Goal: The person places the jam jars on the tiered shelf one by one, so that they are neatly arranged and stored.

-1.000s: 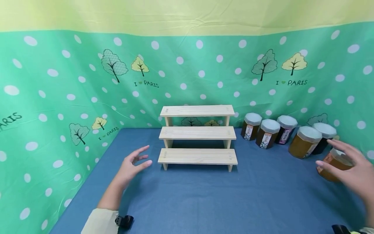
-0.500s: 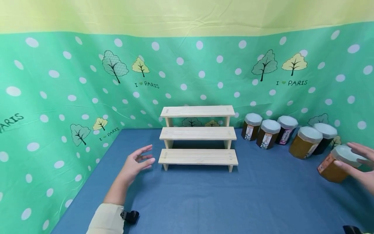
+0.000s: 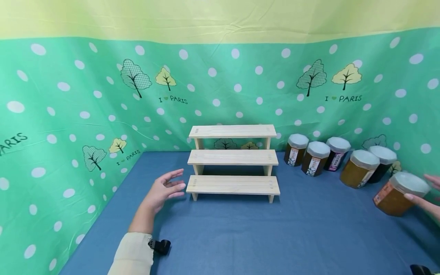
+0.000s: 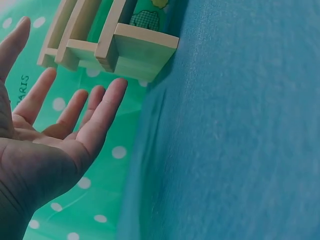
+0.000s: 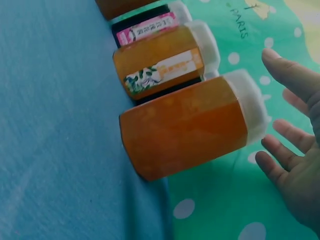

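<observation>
My left hand [image 3: 164, 193] hovers with loosely bent fingers at the left end of the lowest step of a three-step wooden shelf [image 3: 233, 184]. In the left wrist view its fingers [image 4: 102, 117] are spread and hold nothing, with the shelf's side beyond them. At the right edge of the head view, partly cut off, my right hand [image 3: 427, 204] is beside the nearest jar [image 3: 393, 198], an amber one with a white lid. The right wrist view shows that hand's fingers [image 5: 282, 152] spread near the lid [image 5: 247, 106], with nothing gripped.
Several more white-lidded jars stand right of the shelf, among them a golden-brown jar [image 3: 354, 173] and a dark jar [image 3: 333, 158] with a pink label. A blue cloth [image 3: 233, 236] covers the table. Behind hangs a green dotted curtain [image 3: 237, 88].
My right hand has drawn off to the right, uncovering the nearest amber jar. My left hand has moved slightly right, closer to the shelf. The jars and shelf stay put.
</observation>
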Demonstrator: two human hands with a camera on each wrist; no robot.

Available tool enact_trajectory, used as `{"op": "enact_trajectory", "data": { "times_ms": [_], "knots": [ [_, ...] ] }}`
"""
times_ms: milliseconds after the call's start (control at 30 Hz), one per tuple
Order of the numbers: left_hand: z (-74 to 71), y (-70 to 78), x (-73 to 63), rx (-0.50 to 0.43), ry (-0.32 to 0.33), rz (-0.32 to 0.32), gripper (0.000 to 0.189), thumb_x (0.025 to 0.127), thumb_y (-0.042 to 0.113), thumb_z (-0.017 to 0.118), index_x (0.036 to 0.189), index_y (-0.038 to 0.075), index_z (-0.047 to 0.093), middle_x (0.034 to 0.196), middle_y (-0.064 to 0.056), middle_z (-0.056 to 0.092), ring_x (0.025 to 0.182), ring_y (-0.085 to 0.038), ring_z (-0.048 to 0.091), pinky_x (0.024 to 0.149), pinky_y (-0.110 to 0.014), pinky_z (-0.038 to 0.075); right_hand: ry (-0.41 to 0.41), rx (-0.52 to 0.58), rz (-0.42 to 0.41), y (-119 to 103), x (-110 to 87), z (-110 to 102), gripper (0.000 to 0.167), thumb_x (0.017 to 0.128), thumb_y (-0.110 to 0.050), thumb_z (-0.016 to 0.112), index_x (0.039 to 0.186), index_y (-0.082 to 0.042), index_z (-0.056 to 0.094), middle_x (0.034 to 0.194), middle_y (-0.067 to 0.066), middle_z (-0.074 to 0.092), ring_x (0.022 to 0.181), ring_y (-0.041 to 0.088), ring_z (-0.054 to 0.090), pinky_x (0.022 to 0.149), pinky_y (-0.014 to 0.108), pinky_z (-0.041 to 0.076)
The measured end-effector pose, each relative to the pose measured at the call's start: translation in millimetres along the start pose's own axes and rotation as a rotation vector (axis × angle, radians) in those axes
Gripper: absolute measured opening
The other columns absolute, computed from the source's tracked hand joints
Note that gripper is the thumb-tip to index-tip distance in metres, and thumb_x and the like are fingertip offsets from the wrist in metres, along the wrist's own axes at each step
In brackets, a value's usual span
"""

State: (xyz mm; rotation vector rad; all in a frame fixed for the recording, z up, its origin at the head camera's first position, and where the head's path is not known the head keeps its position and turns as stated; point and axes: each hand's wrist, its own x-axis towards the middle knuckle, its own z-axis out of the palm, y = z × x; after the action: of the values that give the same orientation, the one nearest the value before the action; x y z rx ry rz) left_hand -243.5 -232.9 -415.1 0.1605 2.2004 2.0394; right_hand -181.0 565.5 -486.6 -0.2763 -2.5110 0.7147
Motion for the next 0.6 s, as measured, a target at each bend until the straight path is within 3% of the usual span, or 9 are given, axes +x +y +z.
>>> {"op": "enact_trajectory", "data": {
  "times_ms": [167, 300, 400, 500, 567, 600],
  "knots": [
    [1.0, -4.0, 4.8, 0.0, -0.049, -0.015, 0.072, 0.084, 0.007, 0.077, 0.147, 0.002, 0.041, 0.149, -0.024, 0.034, 0.122, -0.036, 0.052, 0.087, -0.047, 0.054, -0.01, -0.001, 0.066, 1, -3.9, 3, 0.089, 0.094, -0.035, 0.066, 0.158, -0.011, 0.009, 0.161, 0.021, 0.003, 0.141, 0.051, 0.009, 0.103, 0.072, 0.02],
    [1.2, -5.3, 7.1, -0.014, -0.071, -0.021, 0.075, 0.082, 0.006, 0.078, 0.147, 0.001, 0.04, 0.149, -0.024, 0.035, 0.115, -0.028, 0.057, 0.085, -0.046, 0.055, 0.025, 0.036, 0.078, -7, -7.2, 4, 0.088, 0.092, -0.03, 0.068, 0.158, -0.02, 0.01, 0.162, 0.017, 0.005, 0.142, 0.049, 0.013, 0.106, 0.067, 0.022],
    [2.1, -5.7, 8.8, -0.014, -0.068, -0.033, 0.079, 0.081, 0.004, 0.079, 0.148, 0.0, 0.038, 0.149, -0.023, 0.035, 0.114, -0.027, 0.057, 0.084, -0.044, 0.056, 0.063, 0.068, 0.067, -9, -9.4, 7, 0.087, 0.091, -0.026, 0.07, 0.156, -0.029, 0.012, 0.163, 0.009, 0.009, 0.142, 0.046, 0.016, 0.116, 0.039, 0.027],
    [2.8, -6.6, 11.1, -0.008, -0.054, -0.049, 0.08, 0.079, 0.0, 0.079, 0.148, 0.001, 0.039, 0.15, -0.021, 0.036, 0.115, -0.029, 0.057, 0.084, -0.042, 0.056, 0.08, 0.084, 0.052, -8, -10.4, 11, 0.087, 0.09, -0.024, 0.071, 0.155, -0.034, 0.014, 0.163, 0.005, 0.012, 0.141, 0.046, 0.019, 0.108, 0.014, 0.023],
    [3.4, -7.1, 12.4, 0.008, -0.048, -0.053, 0.08, 0.078, -0.001, 0.079, 0.147, 0.0, 0.039, 0.15, -0.02, 0.036, 0.116, -0.031, 0.056, 0.083, -0.041, 0.057, 0.071, 0.071, 0.047, -8, -8.9, 12, 0.087, 0.091, -0.025, 0.071, 0.156, -0.029, 0.013, 0.163, 0.008, 0.011, 0.141, 0.048, 0.018, 0.111, 0.02, 0.024],
    [3.6, -7.4, 13.2, 0.019, -0.045, -0.055, 0.08, 0.078, -0.002, 0.079, 0.147, 0.0, 0.039, 0.149, -0.02, 0.037, 0.116, -0.032, 0.056, 0.083, -0.04, 0.057, 0.061, 0.067, 0.044, -8, -7.8, 12, 0.088, 0.091, -0.026, 0.071, 0.157, -0.026, 0.012, 0.162, 0.011, 0.009, 0.14, 0.05, 0.017, 0.115, 0.03, 0.024]
  ]
}}
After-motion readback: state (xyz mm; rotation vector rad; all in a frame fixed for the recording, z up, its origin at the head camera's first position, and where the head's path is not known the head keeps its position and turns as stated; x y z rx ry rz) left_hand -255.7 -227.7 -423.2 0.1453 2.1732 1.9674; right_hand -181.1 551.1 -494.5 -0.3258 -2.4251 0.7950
